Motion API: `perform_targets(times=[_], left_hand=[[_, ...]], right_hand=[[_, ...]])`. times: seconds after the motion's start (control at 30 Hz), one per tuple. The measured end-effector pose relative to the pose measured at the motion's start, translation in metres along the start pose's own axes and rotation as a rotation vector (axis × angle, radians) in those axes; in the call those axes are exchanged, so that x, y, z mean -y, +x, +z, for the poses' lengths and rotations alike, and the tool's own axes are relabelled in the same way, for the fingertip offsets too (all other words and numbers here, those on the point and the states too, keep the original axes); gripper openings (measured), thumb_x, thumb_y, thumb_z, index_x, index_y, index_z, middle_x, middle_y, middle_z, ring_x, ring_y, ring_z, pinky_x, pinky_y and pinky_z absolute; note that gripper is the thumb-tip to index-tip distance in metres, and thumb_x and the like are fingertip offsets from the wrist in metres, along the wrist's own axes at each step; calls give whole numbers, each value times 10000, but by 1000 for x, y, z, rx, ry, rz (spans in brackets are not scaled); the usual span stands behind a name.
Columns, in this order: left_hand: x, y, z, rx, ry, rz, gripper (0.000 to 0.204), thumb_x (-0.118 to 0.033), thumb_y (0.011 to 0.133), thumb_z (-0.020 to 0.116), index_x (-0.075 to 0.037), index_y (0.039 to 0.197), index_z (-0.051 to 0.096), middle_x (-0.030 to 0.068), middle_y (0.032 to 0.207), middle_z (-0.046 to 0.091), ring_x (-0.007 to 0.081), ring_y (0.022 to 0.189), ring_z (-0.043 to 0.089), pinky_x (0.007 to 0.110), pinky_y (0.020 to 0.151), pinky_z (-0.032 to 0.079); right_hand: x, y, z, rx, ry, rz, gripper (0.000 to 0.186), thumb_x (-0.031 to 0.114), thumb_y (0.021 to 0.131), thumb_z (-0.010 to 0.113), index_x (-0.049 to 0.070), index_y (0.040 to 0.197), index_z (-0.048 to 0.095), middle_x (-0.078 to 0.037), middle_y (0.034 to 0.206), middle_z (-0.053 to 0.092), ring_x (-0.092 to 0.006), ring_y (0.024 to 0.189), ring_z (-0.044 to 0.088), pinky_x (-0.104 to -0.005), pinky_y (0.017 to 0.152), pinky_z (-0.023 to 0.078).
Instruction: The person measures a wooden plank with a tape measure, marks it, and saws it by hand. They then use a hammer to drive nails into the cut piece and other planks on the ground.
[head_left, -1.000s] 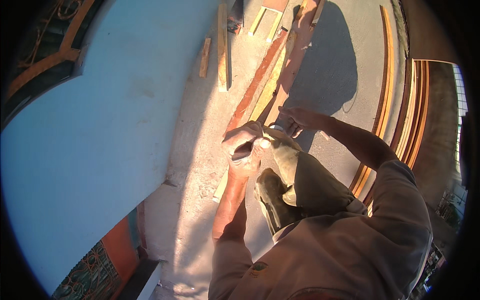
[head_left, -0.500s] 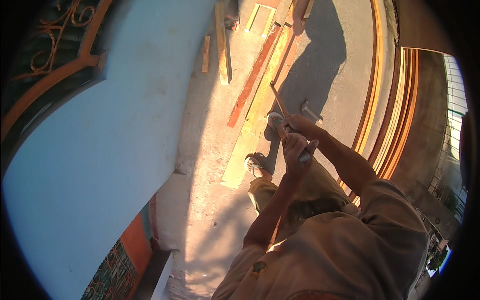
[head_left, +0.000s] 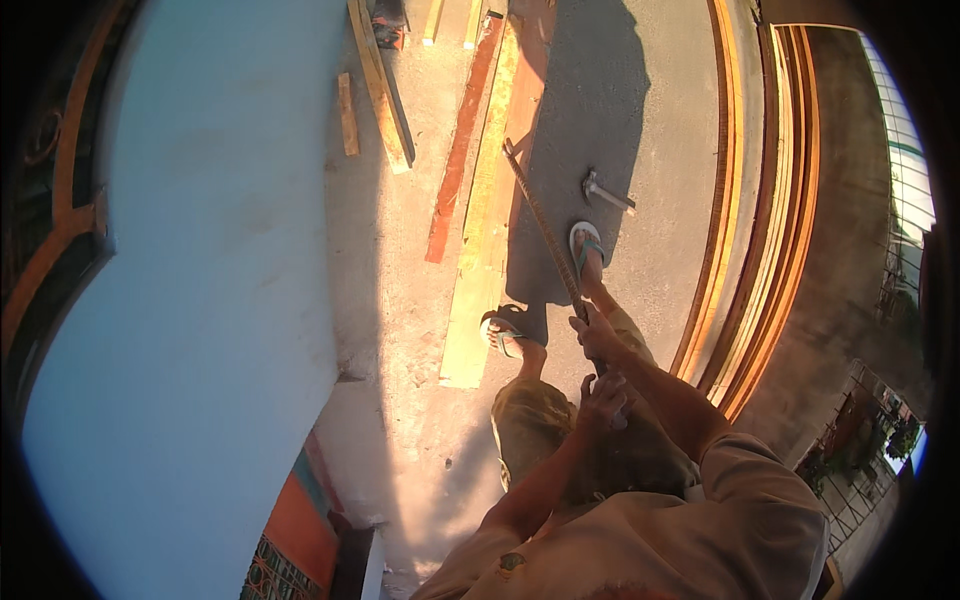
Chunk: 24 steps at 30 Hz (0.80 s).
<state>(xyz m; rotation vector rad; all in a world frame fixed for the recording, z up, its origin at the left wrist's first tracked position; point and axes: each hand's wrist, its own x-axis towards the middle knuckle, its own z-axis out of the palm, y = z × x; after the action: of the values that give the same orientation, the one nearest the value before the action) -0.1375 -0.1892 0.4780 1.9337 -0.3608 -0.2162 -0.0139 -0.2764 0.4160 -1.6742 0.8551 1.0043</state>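
Both my hands are closed around a long, ribbed, rust-brown crowbar (head_left: 545, 232) with a slightly bent far tip. My right hand (head_left: 597, 335) grips it higher up, by my right foot. My left hand (head_left: 603, 400) is wrapped around its lower end, close to my trousers; a pale grey bit shows beside the fingers. The bar's tip is over the edge of a long yellowish board (head_left: 480, 270) on the ground; whether it touches the wood I cannot tell. A claw hammer (head_left: 608, 192) lies on the pavement beyond my right foot.
A red-brown plank (head_left: 463, 140) lies left of the yellowish board, with a thick timber (head_left: 380, 85) and a short piece (head_left: 348, 115) farther left. A pale blue wall (head_left: 200, 270) rises at left. Long boards (head_left: 790, 210) are stacked at right. My sandalled feet (head_left: 505, 335) stand apart.
My hands have drawn back toward my body with the crowbar, and more of its length shows. My right foot appears farther from the left one. The view has shifted.
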Motion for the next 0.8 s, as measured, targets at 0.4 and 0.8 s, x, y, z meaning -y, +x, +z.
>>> perform_targets(times=[0.4, 0.8], left_hand=[[-89, 109, -72, -288, -224, -82, 204, -67, 787, 720, -58, 783, 516, 112, 896, 588, 312, 1033, 586, 435, 873, 388], [-81, 138, -79, -75, -53, -46, 174, -53, 720, 713, -59, 771, 548, 109, 895, 593, 314, 950, 597, 447, 837, 449]], right_hand=[[111, -51, -32, 53, 87, -161, 658, 58, 863, 586, -98, 1441, 312, -75, 648, 541, -151, 435, 496, -309, 386, 402], [139, -29, -49, 141, 34, -51, 427, 147, 917, 618, -41, 1261, 446, -145, 768, 596, -222, 561, 613, -346, 453, 462]])
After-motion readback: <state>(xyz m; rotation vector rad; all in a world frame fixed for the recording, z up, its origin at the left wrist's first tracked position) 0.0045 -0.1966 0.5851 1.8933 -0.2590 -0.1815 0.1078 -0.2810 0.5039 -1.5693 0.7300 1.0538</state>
